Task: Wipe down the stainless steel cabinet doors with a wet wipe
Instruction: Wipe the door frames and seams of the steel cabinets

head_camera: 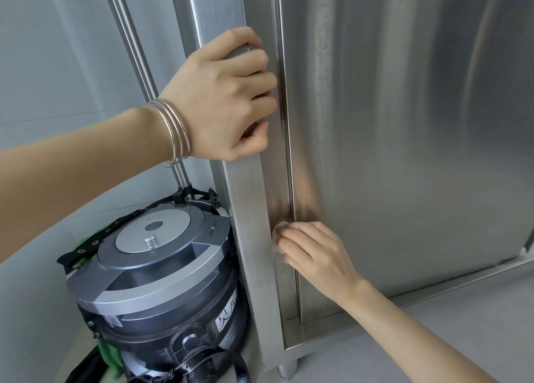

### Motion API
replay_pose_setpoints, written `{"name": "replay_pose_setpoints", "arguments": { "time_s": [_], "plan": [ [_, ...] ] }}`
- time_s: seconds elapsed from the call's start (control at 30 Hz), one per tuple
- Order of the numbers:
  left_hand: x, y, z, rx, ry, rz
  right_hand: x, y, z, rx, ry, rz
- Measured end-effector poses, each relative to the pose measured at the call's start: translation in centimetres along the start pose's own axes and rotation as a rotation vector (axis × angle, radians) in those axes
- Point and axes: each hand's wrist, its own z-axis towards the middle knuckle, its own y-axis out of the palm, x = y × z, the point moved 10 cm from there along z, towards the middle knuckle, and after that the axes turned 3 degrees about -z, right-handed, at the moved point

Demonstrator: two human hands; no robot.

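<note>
Head | right hand [315, 255] presses wipe [278, 247] at door [404, 122] edge | left hand [222, 99] grips post [251, 209]

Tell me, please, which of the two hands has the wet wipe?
The right hand, the lower one, presses the white wet wipe against the edge of the cabinet door. The left hand, wearing silver bangles, only grips the corner post higher up.
</note>
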Motion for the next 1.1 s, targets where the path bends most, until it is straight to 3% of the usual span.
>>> {"name": "replay_pose_setpoints", "arguments": {
  "time_s": [0.2, 0.37, 0.57, 0.67, 0.77, 0.9, 1.1],
  "plan": [
    [0.0, 0.0, 0.1, -0.01, -0.02, 0.011, -0.2, -0.1, -0.5, -0.007, -0.037, 0.023],
    [0.0, 0.1, 0.0, -0.03, -0.027, 0.017, 0.3, 0.0, -0.6, -0.013, 0.077, 0.195],
    [0.1, 0.1, 0.0, -0.029, -0.021, 0.027, -0.1, -0.6, -0.3, 0.057, -0.058, 0.088],
    [0.1, 0.2, -0.1, -0.03, -0.02, 0.027, 0.2, -0.5, -0.5, 0.103, -0.012, 0.079],
    [0.1, 0.1, 0.0, -0.04, -0.014, 0.033, -0.6, 0.8, -2.7, 0.021, 0.007, 0.105],
    [0.0, 0.1, 0.0, -0.024, -0.024, 0.029, -2.5, 2.1, -5.3, -0.123, -0.101, 0.123],
    [0.0, 0.2, -0.1, 0.0, -0.014, 0.03, 0.4, -0.1, -1.1, 0.124, 0.046, 0.078]
  ]
}}
